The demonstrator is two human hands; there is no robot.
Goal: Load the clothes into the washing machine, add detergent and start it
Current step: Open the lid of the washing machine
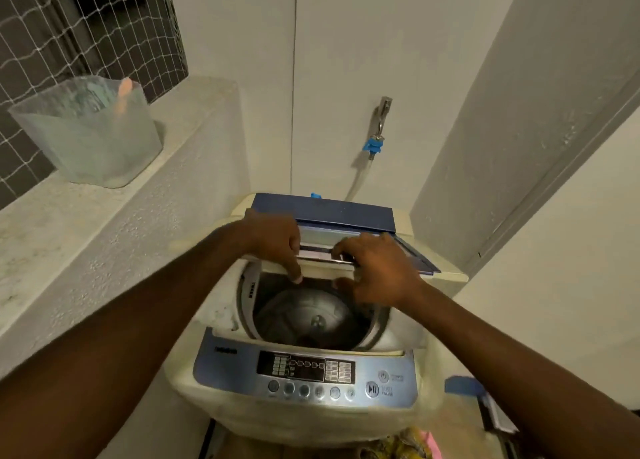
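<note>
both forearms reach forward over the washing machine (221, 372), a top-loader whose control panel (304, 372) faces the camera, with "start pause" legible beside the round button (372, 389); the other labels are too blurred to read. its folded blue lid (346, 230) runs left to right across the back, tipped up above the open drum (308, 316). left hand (273, 238) and right hand (377, 268) both curl their fingers (294, 268) around the lid's front edge, grasping it.

Washer (242, 420) cream w/ blue panel (225, 368); lid (325, 212) navy; tap connector (373, 146) blue; window net (86, 25) white grid.
</note>
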